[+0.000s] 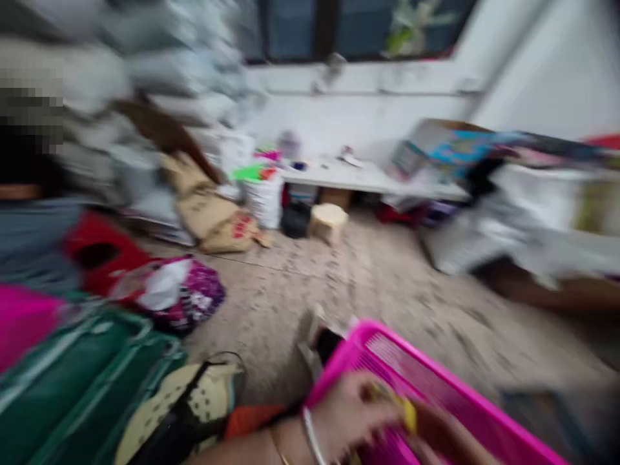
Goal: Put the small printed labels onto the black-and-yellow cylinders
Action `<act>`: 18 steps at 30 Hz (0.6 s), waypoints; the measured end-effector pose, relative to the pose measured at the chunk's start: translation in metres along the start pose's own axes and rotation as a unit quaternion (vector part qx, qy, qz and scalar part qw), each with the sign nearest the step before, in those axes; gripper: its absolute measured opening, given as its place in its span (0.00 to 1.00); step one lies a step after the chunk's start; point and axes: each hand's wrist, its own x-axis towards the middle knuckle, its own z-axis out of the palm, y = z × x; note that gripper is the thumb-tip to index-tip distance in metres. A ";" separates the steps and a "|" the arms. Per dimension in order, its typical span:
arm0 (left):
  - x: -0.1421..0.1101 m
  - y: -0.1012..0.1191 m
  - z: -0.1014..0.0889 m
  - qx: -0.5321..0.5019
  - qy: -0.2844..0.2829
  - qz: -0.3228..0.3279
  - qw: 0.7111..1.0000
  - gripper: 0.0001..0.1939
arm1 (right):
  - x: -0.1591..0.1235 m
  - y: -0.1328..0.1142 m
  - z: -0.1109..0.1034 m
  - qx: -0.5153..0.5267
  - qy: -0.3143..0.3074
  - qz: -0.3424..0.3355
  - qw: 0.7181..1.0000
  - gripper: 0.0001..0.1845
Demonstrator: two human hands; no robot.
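Note:
The whole picture is smeared by motion. My left hand, with bangles on the wrist, reaches from the bottom edge over the near corner of a bright pink plastic basket. A small yellow thing sits at its fingertips, and the blur hides whether the fingers grip it. A brownish shape that looks like my right hand lies inside the basket beside it, with its fingers too blurred to read.
Green bags and a cream spotted bag lie at the lower left. A purple bundle and a red cloth lie further back. A person sits at the far left. A low white table, a small stool and piled goods line the far wall.

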 end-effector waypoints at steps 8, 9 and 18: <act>0.033 -0.018 0.005 -0.102 -0.088 -0.026 0.991 0.19 | -0.033 0.009 -0.039 0.066 -0.032 -0.082 0.994 0.19; 0.033 -0.019 0.005 -0.094 -0.092 -0.018 0.991 0.19 | -0.031 0.010 -0.036 0.063 -0.027 -0.076 0.995 0.16; 0.037 -0.023 -0.009 -0.047 -0.149 -0.001 0.988 0.20 | -0.028 0.030 -0.022 0.189 -0.089 0.043 0.977 0.12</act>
